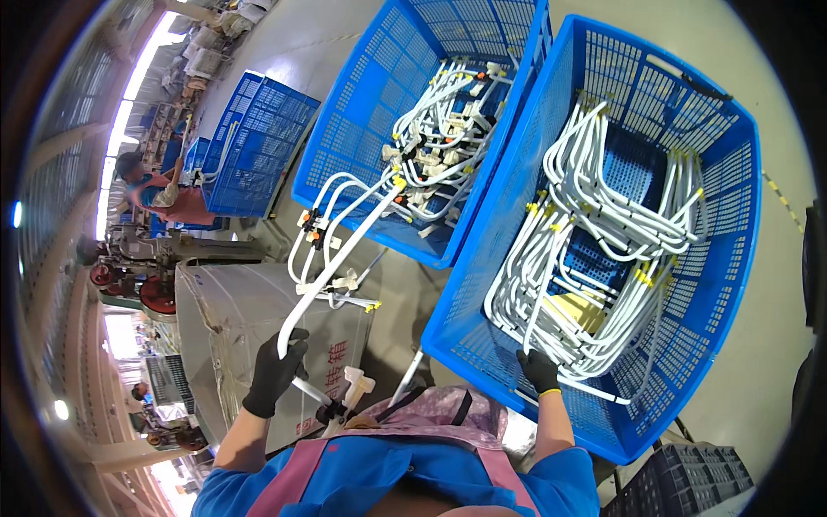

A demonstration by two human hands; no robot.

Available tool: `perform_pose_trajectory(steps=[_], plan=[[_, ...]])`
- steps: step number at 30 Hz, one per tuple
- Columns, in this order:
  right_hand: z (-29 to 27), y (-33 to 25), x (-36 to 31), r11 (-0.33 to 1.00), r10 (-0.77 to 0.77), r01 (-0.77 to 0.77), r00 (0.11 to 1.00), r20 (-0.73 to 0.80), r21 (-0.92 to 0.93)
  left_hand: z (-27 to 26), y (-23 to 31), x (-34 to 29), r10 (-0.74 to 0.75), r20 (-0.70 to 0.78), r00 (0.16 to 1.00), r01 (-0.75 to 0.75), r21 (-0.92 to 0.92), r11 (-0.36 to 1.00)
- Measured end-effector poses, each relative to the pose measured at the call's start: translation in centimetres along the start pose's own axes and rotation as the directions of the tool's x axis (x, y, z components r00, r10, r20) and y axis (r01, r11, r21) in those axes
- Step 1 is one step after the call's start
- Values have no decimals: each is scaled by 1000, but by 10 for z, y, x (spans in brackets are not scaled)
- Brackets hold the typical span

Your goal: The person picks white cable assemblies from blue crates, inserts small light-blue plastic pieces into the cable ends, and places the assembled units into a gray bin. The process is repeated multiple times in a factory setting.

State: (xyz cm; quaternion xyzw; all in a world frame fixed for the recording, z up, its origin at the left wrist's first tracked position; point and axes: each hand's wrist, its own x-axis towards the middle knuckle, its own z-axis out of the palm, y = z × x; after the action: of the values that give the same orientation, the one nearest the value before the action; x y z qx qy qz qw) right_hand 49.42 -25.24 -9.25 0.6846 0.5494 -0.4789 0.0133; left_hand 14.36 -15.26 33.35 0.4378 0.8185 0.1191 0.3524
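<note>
My left hand (276, 372), in a black glove, is closed round a long white bent tube (340, 257). The tube runs up to a yellow end over the left basket. A white plastic fitting with a black part (355, 388) is at its lower end by my apron. My right hand (540, 372), also black-gloved, reaches over the near wall of the right blue basket (465, 314). Its fingers are curled on a white bent tube (596, 392) at the edge of a pile of such tubes (616, 233), many with yellow ends.
The left blue basket (345, 112) holds tubes with white, black and orange fittings (452, 142); several hang over its near corner. A large grey carton (245, 319) stands at left, a black crate (685, 482) at lower right. Farther off, a person (172, 194) is beside stacked blue baskets (263, 142).
</note>
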Motion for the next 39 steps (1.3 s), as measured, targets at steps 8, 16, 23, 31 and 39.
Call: perform_pose_trajectory(steps=[8,16,23,31,39], plan=[[-93,-101,-102,990,-142,116,888,-438,-84,-44,-48,17,278,-61,959,-285,-210,935],[-129,-244,-262,987,-155,142,711,-686,-75,-105,-90,57,446,32,894,-423,-261,867],[-55,-313,-436,992,-121,-7,285,-951,-128,-169,-116,63,640,146,754,-547,-399,736],[40,-313,-504,999,-47,-14,-70,-996,-46,-222,-129,31,892,152,427,-849,-273,453],[144,-266,-590,999,49,-5,-141,-989,50,-219,-142,-54,981,195,-6,-897,-434,81]])
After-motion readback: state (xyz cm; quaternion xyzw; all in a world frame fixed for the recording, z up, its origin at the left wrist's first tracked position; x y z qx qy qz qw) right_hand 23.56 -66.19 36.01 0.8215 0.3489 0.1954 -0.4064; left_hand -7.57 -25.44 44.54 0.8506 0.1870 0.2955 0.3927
